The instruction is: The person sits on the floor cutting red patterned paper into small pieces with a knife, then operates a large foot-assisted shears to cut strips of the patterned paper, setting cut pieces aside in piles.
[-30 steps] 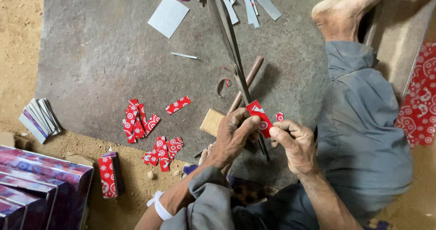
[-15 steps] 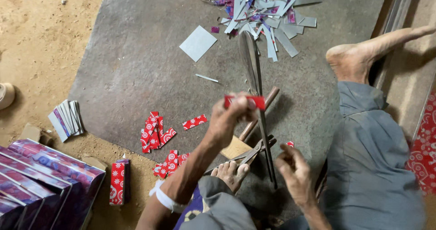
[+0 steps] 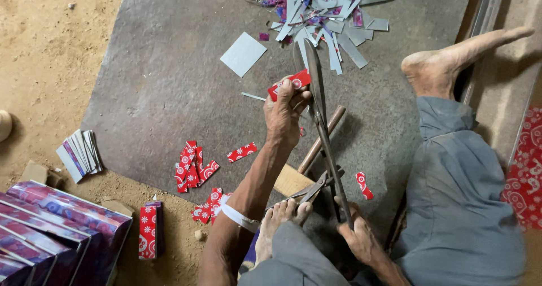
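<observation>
Head view cuts off both forearms at the bottom edge, and the right hand (image 3: 361, 242), its grip clenched on the handle of the long shears (image 3: 323, 129), hides the handle's end. Since half a second ago the left hand (image 3: 287, 112) has stretched farther out, its grip pinching the red patterned strip (image 3: 290, 84) just beside the blades. Left of that grip lie cut red strips (image 3: 193, 166); farther left, purple patterned boxes (image 3: 53, 229) run off the corner.
</observation>
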